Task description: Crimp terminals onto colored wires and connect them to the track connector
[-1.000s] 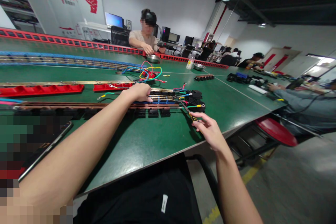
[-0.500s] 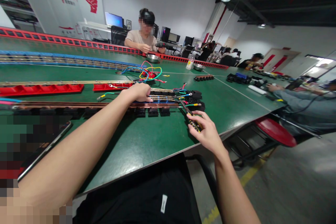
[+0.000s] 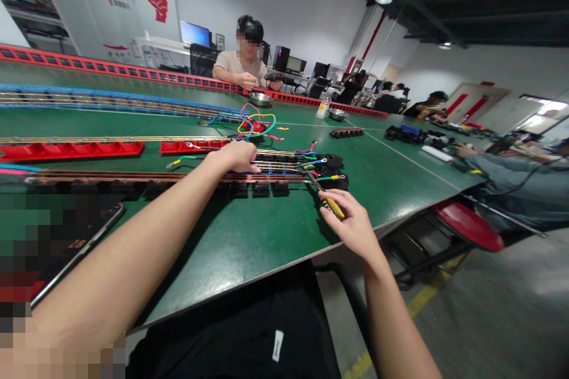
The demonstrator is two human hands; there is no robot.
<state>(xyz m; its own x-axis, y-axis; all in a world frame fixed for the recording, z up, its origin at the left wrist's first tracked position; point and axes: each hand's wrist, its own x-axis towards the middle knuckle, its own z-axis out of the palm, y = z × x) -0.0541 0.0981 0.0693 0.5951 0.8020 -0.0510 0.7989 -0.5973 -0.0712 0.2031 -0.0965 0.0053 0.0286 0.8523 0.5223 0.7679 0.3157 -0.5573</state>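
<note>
My left hand [image 3: 237,157] is closed, its fingers curled over the bundle of long copper-coloured bars [image 3: 133,177] that lie in black holders [image 3: 260,190]. Its fingertips are partly hidden. In my right hand [image 3: 349,213] is a pair of pliers [image 3: 334,207] with yellow and black handles. Their dark jaws reach the right end of the bars, among short wires with ring terminals. The nearest are a green wire [image 3: 328,178] with a yellow sleeve and a blue-sleeved wire [image 3: 320,161]. Whether the jaws grip a wire is too small to tell.
Red holders [image 3: 75,150] and a long blue rail [image 3: 111,99] lie beyond the bars. Coloured wires [image 3: 262,121] loop up behind my left hand. Farther off are metal bowls [image 3: 260,99], a bottle [image 3: 323,108] and a co-worker [image 3: 242,62]. A phone-like device [image 3: 84,246] lies left.
The pliers have turned in my right hand, so a yellow handle shows more fully. My left hand stays on the bars.
</note>
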